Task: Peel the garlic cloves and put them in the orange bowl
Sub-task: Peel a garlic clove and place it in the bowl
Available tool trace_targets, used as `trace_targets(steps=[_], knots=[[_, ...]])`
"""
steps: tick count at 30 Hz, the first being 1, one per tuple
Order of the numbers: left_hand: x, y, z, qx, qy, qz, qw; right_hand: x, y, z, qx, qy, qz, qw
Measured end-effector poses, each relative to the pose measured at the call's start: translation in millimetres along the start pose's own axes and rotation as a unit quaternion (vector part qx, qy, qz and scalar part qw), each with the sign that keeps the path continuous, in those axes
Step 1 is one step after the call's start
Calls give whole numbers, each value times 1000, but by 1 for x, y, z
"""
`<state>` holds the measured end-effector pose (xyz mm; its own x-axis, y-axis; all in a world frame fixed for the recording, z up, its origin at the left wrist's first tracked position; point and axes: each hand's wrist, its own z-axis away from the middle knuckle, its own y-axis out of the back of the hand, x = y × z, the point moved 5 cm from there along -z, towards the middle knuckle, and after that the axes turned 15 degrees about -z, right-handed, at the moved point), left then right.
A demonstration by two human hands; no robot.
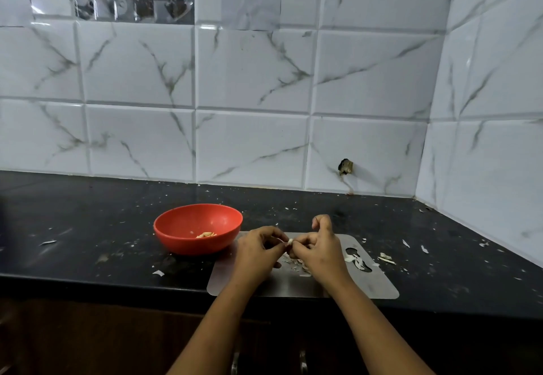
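An orange bowl [197, 229] stands on the black counter with a few peeled garlic cloves [206, 234] at its bottom. Just right of it lies a steel cutting board [379, 283]. Above the board, my left hand [258, 252] and my right hand [318, 249] meet fingertip to fingertip and both pinch one small pale garlic clove [290, 242]. Papery garlic skins [293, 261] lie on the board under my hands, partly hidden by them.
More peel pieces [385, 258] lie off the board's right side, and flakes are scattered over the black counter [88, 221]. A tiled wall closes the back and right. The counter's front edge runs just below the board.
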<state>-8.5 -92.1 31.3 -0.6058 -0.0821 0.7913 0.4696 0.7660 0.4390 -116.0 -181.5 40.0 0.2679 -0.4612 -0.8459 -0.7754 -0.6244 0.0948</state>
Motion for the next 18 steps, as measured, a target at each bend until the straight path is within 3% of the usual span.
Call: trace_targets(steps=[9,18], knots=[[-3,2,-2,20,4,18,1000,1,-3,1,-27,-30,-84,996],[-2,0,-3,32,-27,19,999,11,2,-4,-1,-47,-134,990]])
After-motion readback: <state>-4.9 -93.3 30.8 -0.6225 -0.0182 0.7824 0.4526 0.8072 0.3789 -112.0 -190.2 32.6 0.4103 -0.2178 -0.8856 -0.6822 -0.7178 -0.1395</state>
